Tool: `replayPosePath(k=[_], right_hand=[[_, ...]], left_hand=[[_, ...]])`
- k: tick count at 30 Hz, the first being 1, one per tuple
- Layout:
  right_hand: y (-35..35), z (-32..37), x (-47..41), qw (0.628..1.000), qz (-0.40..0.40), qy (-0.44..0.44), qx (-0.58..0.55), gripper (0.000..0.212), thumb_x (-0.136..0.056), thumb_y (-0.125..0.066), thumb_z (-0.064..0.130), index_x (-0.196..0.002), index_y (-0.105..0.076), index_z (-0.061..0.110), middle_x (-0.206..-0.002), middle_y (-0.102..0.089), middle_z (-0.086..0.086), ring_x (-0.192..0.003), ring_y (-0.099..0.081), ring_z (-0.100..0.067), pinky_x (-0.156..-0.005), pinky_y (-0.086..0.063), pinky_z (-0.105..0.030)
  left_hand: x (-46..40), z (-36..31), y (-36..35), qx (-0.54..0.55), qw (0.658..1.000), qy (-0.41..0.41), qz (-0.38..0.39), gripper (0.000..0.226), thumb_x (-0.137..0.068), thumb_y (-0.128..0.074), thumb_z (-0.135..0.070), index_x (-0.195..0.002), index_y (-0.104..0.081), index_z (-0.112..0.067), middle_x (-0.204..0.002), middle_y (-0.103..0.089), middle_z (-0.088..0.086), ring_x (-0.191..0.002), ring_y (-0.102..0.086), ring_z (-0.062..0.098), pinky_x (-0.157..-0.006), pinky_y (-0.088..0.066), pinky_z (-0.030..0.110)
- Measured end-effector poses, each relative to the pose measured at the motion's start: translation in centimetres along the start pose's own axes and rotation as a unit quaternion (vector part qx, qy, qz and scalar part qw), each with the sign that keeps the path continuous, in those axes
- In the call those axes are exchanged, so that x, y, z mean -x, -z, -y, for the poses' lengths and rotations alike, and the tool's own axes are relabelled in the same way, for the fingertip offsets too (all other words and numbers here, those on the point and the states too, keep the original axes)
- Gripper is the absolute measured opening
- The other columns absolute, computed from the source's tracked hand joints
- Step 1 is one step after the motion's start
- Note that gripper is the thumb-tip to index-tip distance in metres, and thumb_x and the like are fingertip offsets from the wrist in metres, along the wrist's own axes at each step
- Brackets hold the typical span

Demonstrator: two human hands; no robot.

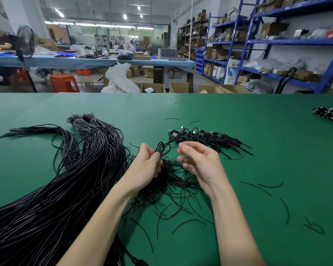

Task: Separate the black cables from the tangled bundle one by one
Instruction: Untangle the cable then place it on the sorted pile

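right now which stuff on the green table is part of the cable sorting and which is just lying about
Part of the job:
- left hand gripping a looped cable
- right hand, empty
- tangled bundle under the hands
- long cable mass
- coiled cables set beyond

Lying about:
- loose black offcuts
- dark pile at far right edge

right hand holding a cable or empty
Empty: the right hand has loosely curled fingers around nothing; the left hand grips the looped cable.

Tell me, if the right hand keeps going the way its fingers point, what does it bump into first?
Probably the looped cable that the left hand grips. The right hand has its fingers pointing left toward it across a small gap. Depth is hard to judge, so it might pass just above.
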State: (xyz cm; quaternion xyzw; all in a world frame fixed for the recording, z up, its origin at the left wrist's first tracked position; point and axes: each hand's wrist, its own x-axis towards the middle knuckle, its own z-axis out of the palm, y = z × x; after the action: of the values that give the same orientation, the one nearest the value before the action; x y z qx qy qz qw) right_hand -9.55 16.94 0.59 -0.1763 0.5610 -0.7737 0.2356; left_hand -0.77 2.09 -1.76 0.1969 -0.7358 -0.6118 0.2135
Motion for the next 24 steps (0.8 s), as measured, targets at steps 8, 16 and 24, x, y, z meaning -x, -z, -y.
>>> replayPosePath(k=[8, 16, 24], right_hand=[[-1.2, -0.3, 0.0, 0.998, -0.014, 0.054, -0.028, 0.006, -0.090, -0.071, -0.003, -0.092, -0.070, 0.002, -0.079, -0.077, -0.009, -0.068, -0.074, -0.017, -0.059, -0.058, -0.021], [-2.4, -0.5, 0.5, 0.976, -0.006, 0.082, 0.203, 0.012, -0.084, -0.074, 0.002, -0.079, -0.075, 0.012, -0.066, -0.074, -0.008, -0.058, -0.071, -0.014, -0.054, -0.056, -0.023], [-2.4, -0.1, 0.7, 0.946, -0.022, 0.118, 0.302, 0.012, -0.077, -0.076, 0.012, -0.069, -0.077, 0.022, -0.059, -0.072, 0.002, -0.050, -0.069, -0.011, -0.055, -0.057, -0.021]], left_hand=[[0.5, -0.9, -0.8, 0.040, 0.999, -0.030, 0.003, 0.020, -0.104, -0.043, -0.010, -0.088, -0.033, -0.018, -0.057, -0.050, -0.013, -0.049, -0.037, 0.005, -0.047, -0.032, 0.019], [0.9, -1.4, -0.9, 0.012, 0.999, -0.053, 0.001, 0.022, -0.102, -0.046, -0.009, -0.085, -0.035, -0.018, -0.060, -0.043, -0.004, -0.057, -0.034, 0.014, -0.054, -0.028, 0.030], [1.3, -2.1, -0.8, -0.026, 0.998, -0.058, -0.014, 0.012, -0.082, -0.040, -0.026, -0.071, -0.036, -0.030, -0.061, -0.038, -0.009, -0.063, -0.034, 0.017, -0.062, -0.030, 0.038]])
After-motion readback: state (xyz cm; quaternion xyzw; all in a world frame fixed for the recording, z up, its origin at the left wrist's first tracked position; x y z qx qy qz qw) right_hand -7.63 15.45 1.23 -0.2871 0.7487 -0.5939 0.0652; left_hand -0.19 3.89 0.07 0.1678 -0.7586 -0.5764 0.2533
